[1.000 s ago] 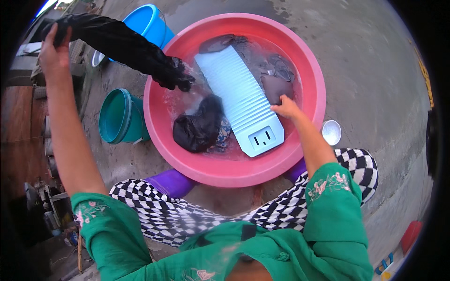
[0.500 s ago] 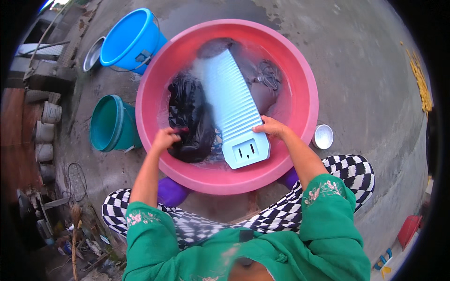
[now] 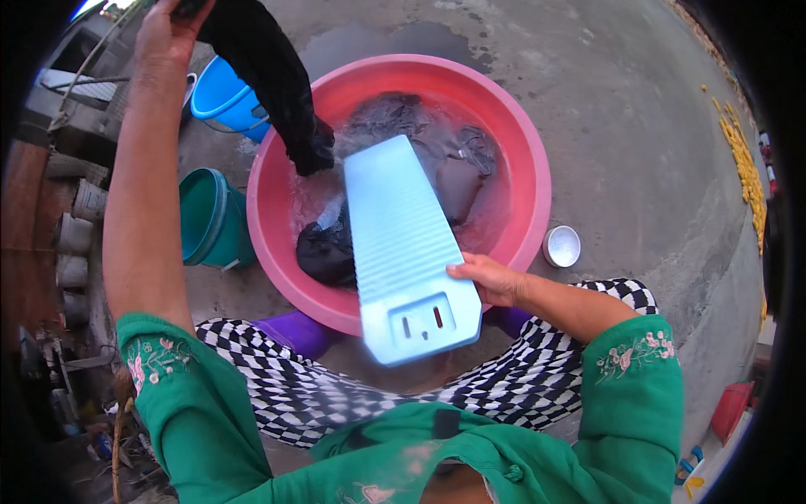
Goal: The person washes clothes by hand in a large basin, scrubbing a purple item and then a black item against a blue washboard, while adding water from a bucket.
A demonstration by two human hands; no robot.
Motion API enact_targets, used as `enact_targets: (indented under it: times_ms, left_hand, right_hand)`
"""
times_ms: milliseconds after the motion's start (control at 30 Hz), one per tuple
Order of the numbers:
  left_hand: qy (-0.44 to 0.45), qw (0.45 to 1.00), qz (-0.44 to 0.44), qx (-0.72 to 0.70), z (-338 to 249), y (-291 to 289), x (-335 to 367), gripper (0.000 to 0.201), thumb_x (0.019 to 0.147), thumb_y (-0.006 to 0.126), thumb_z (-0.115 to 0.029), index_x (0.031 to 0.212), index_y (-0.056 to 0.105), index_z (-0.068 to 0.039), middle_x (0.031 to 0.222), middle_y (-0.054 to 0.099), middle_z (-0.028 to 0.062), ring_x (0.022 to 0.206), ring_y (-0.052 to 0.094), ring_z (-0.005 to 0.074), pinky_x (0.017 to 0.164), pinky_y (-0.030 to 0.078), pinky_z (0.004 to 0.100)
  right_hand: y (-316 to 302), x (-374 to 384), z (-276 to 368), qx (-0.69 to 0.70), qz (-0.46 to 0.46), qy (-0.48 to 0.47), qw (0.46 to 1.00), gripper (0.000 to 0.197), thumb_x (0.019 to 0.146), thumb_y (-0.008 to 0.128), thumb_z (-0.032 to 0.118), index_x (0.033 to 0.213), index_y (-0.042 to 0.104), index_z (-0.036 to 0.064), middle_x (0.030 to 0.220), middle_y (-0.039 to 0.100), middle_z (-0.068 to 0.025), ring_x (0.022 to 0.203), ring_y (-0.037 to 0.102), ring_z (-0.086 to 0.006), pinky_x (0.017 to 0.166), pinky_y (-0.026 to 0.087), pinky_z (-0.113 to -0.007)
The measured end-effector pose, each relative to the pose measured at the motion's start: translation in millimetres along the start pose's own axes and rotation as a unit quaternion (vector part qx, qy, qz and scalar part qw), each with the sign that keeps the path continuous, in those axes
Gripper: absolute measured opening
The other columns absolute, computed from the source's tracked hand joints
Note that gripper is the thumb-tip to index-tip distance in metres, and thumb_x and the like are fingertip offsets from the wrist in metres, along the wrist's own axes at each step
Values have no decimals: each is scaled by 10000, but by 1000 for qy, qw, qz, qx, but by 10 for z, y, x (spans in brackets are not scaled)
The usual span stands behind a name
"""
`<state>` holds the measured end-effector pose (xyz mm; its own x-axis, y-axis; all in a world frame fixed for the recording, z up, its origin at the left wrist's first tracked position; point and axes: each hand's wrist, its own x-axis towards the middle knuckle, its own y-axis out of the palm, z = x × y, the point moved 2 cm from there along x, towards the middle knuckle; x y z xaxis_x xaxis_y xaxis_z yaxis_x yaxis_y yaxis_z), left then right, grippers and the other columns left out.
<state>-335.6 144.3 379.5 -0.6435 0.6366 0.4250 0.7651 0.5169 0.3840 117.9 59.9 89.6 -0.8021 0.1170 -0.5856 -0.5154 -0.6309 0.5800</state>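
Observation:
High at the upper left, my left hand [image 3: 172, 34] is closed round a wet black garment [image 3: 269, 67]. One long narrow part of it hangs down over the far-left rim of a pink tub [image 3: 539, 160]. My right hand [image 3: 491, 281] grips the right edge of a light blue ribbed washboard [image 3: 403, 223], thumb on top. The board slants from the tub's middle out past its near rim. Another black cloth [image 3: 329, 252] lies in the water left of the board, and dark grey clothes [image 3: 460, 181] soak beyond and to its right.
Left of the tub stand a blue bucket [image 3: 227, 97] and a green bucket [image 3: 198, 217]. A small white bowl [image 3: 562, 246] sits on the concrete at the right. Several pots [image 3: 74, 235] line the far left. Yellow cobs or similar pieces [image 3: 739, 160] lie at the far right.
My left hand has risen from the tub to the upper left, lifting the black garment out. My right hand has drawn the washboard nearer, so its lower end overhangs the near rim.

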Motion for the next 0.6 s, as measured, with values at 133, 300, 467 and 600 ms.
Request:
enact_targets:
  times_ms: [133,300,467,600]
  left_hand:
    - [-24,992,90,-79,-229,152,-301,211,853,613,-108,1009,577,30,949,640,137,930,630,256,838,544,394]
    - [-126,970,181,98,-3,299,-1835,230,826,581,-118,1014,578,16,984,626,98,912,628,237,807,532,366]
    - [-417,549,690,221,593,-23,-3583,609,697,787,-332,1171,567,-18,1161,574,168,1118,532,281,976,408,359]
    - [-394,656,499,406,1598,-549,-3469,473,776,715,-292,1120,559,-7,1098,578,143,881,615,185,743,500,327]
  right_hand:
    - [-77,28,-406,-41,-37,79,995,599,860,612,282,1345,330,70,1256,495,-130,1143,515,-262,905,471,-458]
    - [-294,-49,-527,-194,-140,113,964,550,851,622,267,1297,382,53,1115,575,-155,910,624,-263,614,554,-414]
    - [-372,115,-430,-336,-44,217,915,458,854,614,326,1178,507,22,919,645,-143,620,653,-247,483,546,-355]
    - [-290,174,-294,-454,-15,258,853,416,855,580,380,1044,599,10,813,654,-162,525,633,-236,492,543,-348]
